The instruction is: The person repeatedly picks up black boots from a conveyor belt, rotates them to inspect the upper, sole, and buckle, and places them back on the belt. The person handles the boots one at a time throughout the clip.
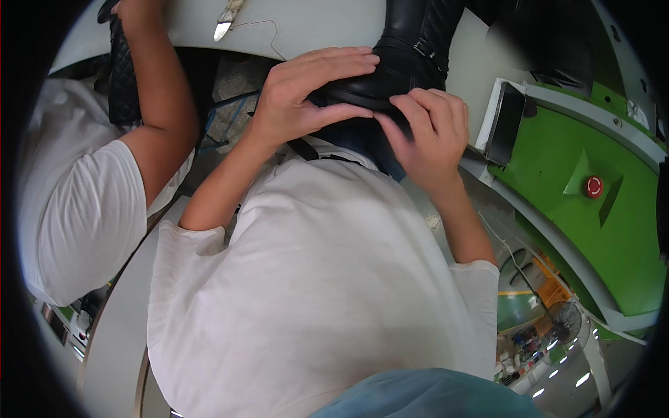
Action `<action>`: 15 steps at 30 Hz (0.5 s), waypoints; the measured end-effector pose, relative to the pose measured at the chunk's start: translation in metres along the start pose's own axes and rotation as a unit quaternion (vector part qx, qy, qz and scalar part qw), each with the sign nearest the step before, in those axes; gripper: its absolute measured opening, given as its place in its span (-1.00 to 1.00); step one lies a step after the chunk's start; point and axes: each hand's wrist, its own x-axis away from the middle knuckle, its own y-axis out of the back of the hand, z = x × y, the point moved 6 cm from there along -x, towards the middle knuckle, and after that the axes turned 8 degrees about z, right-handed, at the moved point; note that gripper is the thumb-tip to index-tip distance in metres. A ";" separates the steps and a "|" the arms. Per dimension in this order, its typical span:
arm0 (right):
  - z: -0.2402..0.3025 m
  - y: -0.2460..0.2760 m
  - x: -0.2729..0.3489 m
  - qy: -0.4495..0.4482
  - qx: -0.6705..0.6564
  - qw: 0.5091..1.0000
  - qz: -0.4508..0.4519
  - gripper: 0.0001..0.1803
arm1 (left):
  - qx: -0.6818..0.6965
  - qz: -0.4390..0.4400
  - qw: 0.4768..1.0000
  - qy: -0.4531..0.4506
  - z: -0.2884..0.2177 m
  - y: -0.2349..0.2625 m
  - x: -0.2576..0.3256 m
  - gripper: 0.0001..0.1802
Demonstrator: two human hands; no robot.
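A black boot (418,35) with a quilted shaft and a buckled ankle strap lies over the table edge, its toe pointing toward me. My left hand (289,90) grips the toe from the left side, fingers over the upper and thumb along the sole edge. On the other side, my right hand (435,132) has its fingers curled, with index finger and thumb closed at the front rim of the sole. Both thumbs almost meet there. Any small thing between the right fingertips is too fine to make out. The boot's underside is mostly hidden.
On the pale table (320,24) lies a small blade (226,19) with a wrapped handle, beside a thin thread (268,28). A co-worker's arm (164,90) and quilted black boot (124,76) are at left. A phone (506,124) leans by a green machine (550,174) with a red button (592,186).
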 end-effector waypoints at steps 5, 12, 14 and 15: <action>0.011 -0.012 -0.002 0.008 -0.015 0.999 -0.046 -0.44 | 0.048 0.026 0.998 0.033 0.008 -0.004 0.002 -0.29; 0.007 -0.018 -0.018 0.016 -0.078 0.996 -0.042 -0.55 | 0.145 0.053 0.988 0.033 0.032 0.004 0.008 -0.29; 0.003 -0.020 -0.028 0.008 -0.121 0.993 0.008 -0.60 | 0.146 0.043 0.988 0.014 0.032 0.003 0.010 -0.31; 0.000 -0.021 -0.033 0.004 -0.143 0.989 0.034 -0.62 | 0.131 0.048 0.990 0.014 0.031 0.003 0.011 -0.31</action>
